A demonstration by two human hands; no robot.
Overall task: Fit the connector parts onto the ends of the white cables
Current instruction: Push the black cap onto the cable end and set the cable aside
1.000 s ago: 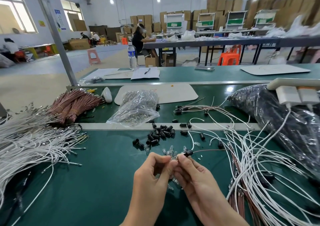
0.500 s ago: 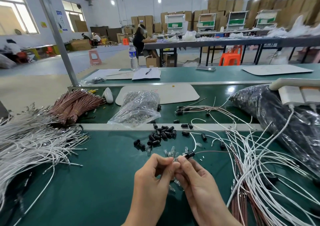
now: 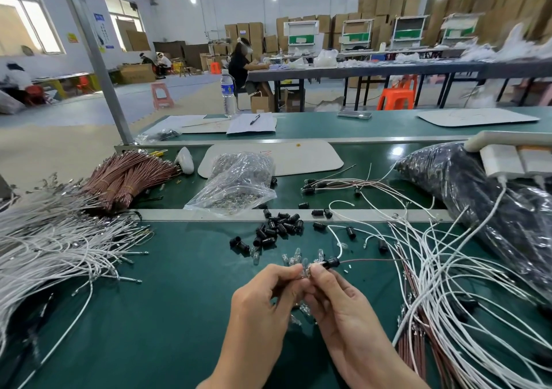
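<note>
White cables [image 3: 442, 272] lie in a loose tangle on the right side of the green desk [image 3: 179, 314], and a second, thicker heap of white cables [image 3: 44, 251] covers its left side. From the head view I see both hands raised just over the middle of the desk, fingertips meeting. My left hand [image 3: 260, 308] has its fingers curled in, thumb and forefinger pinching a small clear part [image 3: 305, 270]. My right hand [image 3: 343, 305] pinches a thin wire [image 3: 317, 265] right beside that part; a black connector cap [image 3: 332, 261] sits on this wire just past the fingertips, and a brown lead [image 3: 373, 261] runs from the cap off to the right. I cannot tell whether the clear part is touching the wire end. More clear parts [image 3: 294, 255] are scattered on the desk just beyond the hands, and behind them lies a loose pile of black caps [image 3: 277, 227]. Farther back are a clear plastic bag [image 3: 239, 182] of small pieces, a bundle of brown cables [image 3: 128, 176] to its left, and a large dark bag [image 3: 478, 203] on the right. A water bottle [image 3: 228, 93] stands at the far edge.
</note>
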